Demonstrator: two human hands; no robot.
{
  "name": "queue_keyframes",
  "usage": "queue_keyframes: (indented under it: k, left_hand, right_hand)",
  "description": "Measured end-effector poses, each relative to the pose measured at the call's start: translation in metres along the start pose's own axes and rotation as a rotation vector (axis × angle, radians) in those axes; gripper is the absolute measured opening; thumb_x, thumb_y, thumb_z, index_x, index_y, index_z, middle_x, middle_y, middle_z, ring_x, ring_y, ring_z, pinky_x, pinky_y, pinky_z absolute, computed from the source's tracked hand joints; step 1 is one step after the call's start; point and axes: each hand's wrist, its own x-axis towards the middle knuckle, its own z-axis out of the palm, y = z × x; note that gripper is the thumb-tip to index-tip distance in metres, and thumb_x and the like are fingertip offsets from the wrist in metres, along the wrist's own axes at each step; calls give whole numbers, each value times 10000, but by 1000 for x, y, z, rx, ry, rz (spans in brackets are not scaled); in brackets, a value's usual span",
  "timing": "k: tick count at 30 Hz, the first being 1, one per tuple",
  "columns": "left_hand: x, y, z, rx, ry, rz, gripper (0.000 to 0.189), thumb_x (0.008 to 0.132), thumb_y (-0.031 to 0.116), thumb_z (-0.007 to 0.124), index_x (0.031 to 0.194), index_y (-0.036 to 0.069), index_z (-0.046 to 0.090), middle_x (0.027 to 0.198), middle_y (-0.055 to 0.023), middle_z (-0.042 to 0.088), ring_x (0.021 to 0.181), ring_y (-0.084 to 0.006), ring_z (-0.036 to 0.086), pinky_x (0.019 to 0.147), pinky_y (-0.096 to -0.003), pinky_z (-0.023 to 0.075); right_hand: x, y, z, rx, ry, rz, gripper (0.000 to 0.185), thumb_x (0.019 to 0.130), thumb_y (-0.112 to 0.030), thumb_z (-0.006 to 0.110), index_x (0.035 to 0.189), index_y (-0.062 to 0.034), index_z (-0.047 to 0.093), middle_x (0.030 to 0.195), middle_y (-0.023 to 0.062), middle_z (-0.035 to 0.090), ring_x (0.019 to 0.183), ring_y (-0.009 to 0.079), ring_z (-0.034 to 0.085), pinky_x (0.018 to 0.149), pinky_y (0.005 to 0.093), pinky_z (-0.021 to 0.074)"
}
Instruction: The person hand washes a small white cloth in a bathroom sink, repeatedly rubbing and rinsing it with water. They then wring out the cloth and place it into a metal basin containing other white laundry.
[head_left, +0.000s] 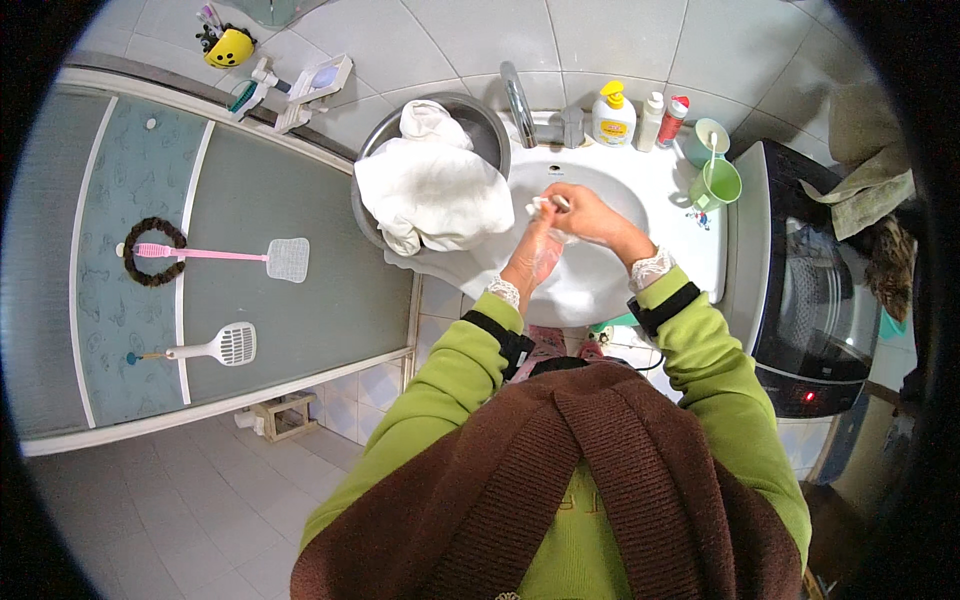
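Note:
Both hands meet over the white washbasin (592, 277). My right hand (592, 216) grips a small pale object (560, 202), mostly hidden by its fingers; I cannot tell what it is. My left hand (534, 255) is upright against the right fingers, with whitish wet lather on its palm. White material, foam or cloth, shows at the left thumb tip. What the left fingers hold, if anything, is hidden. Behind the hands a chrome faucet (519, 105) rises from the basin's back edge; no water is seen running from it.
Left of the basin, a metal bowl (491, 135) holds white cloth (442, 195). A yellow-topped pump bottle (615, 116), a white bottle (650, 124), a red can (673, 124) and a green cup (716, 184) line the back right. A black-topped washing machine (810, 292) stands right.

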Motion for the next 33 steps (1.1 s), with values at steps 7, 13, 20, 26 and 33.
queue_keyframes:
  k: [7,13,20,26,33]
  left_hand:
    - [-7,20,7,-408,62,-77,624,954,534,265,1389,89,320,1361,-184,408,1273,-337,378,1057,-491,303]
    - [-10,26,12,-498,85,-102,707,914,630,166,1413,146,296,1367,-183,400,1269,-350,377,1055,-530,278]
    - [-7,23,2,-427,106,-130,705,919,624,141,1406,146,320,1358,-113,438,1266,-327,385,1049,-545,270]
    - [-13,26,2,-336,90,-155,627,938,582,246,1403,169,329,1358,-94,428,1256,-298,401,1032,-534,304]
    - [-14,28,5,-301,122,-231,577,973,515,202,1390,150,365,1379,-109,420,1272,-318,387,1039,-560,276]
  right_hand:
    - [-6,7,-35,328,373,149,331,816,-105,526,1138,-27,535,880,78,628,555,73,482,451,213,381]
    - [1,39,-17,-57,557,321,228,827,-131,557,1030,-29,568,807,73,633,541,113,500,476,255,403]
    - [-14,4,24,-531,326,29,196,762,-140,615,938,-55,618,855,206,637,795,363,615,700,415,483]
    - [-10,9,8,-496,298,-28,123,760,-133,617,837,-37,618,759,165,627,683,306,602,647,366,476]
    - [3,44,-8,-310,400,13,119,771,-136,620,803,-22,611,681,107,604,623,169,563,617,312,456]
